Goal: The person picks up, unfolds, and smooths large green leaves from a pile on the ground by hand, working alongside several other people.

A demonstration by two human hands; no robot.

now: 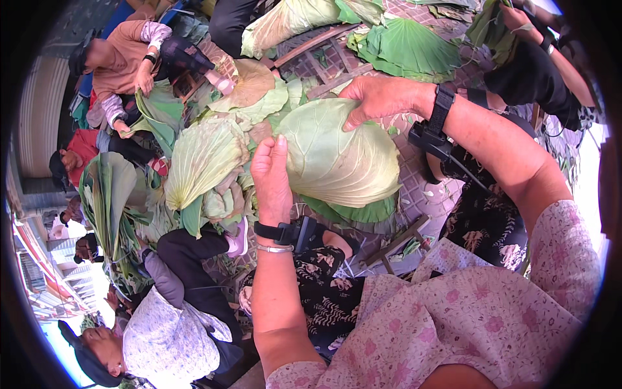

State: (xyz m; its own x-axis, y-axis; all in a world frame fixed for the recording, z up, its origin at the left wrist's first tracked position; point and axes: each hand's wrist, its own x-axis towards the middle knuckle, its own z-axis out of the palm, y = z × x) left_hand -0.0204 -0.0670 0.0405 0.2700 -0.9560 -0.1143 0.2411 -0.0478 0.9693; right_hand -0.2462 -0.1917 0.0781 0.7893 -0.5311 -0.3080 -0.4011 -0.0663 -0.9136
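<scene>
A large, pale green folded lotus leaf point(340, 152) hangs in front of me, browned along its lower right. My right hand point(385, 100) grips its upper edge, thumb on the near face and fingers behind. At the leaf's left edge is my left hand point(271, 174), closed with thumb against curled fingers. Whether it pinches the leaf's rim or some small piece cannot be made out. Just beneath, darker green leaves point(353, 211) lie on the ground. To the left, a pile of yellowing lotus leaves point(210, 159) spreads close to my left hand.
Low wooden stools point(398, 246) stand on the brick paving point(418, 188). A fan of green leaves point(408, 48) lies at the far side. People sit around the pile; one at upper left holds a green leaf point(159, 113). A tall leaf bundle point(110, 207) stands at left.
</scene>
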